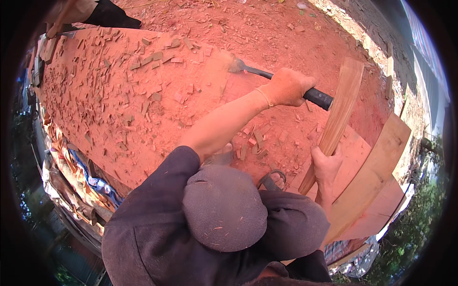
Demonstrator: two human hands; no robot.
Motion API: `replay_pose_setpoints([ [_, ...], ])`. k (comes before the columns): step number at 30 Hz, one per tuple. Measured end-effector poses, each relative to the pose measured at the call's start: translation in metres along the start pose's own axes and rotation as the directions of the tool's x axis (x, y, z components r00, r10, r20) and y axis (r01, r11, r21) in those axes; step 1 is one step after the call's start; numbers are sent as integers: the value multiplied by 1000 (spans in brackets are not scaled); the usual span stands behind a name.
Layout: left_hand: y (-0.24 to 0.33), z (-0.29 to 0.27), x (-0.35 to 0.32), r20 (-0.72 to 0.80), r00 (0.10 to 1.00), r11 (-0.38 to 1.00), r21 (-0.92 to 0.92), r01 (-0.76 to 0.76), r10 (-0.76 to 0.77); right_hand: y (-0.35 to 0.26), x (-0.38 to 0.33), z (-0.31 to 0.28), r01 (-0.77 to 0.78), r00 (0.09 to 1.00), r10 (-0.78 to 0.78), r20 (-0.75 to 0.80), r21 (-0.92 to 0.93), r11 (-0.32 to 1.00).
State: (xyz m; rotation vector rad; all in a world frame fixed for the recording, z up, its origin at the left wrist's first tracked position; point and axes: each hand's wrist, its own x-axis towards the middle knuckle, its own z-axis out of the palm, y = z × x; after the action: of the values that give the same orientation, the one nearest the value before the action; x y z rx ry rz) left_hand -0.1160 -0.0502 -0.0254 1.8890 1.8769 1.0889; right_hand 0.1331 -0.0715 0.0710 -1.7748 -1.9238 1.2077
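My left hand (286, 88) is closed round the black grip of a tool (317, 97), whose dark shaft points left. Its greyish head is blurred, so I cannot tell the exact kind. My right hand (327, 164) grips a long wooden slat (341, 105) near its lower part; the slat stands tilted, its top leaning away to the right. The butt of the tool's grip appears close to the slat's left edge. Below my arms are my knees (224, 207) in grey cloth, and a sandalled foot (274, 180) shows between them and the slat.
Wood chips (157, 57) litter a large red-dusted sheet (176, 119) on the left. Curved-looking boards (374, 176) lie at my right. Crumpled cloths (95, 183) are heaped along the left edge. At the upper left, part of another person (71, 12) shows.
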Motion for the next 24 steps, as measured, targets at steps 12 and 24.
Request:
replay_pose_setpoints([
  [12, 32, -9, -30, -65, 998, 991, -131, 9, -18, -21, -11, -150, 249, 957, -130, -258, 511, 823],
  [24, 24, -11, -14, -104, 993, 995, -81, 50, -59, -14, -27, -20, 27, 999, -32, 42, 104, 994],
])
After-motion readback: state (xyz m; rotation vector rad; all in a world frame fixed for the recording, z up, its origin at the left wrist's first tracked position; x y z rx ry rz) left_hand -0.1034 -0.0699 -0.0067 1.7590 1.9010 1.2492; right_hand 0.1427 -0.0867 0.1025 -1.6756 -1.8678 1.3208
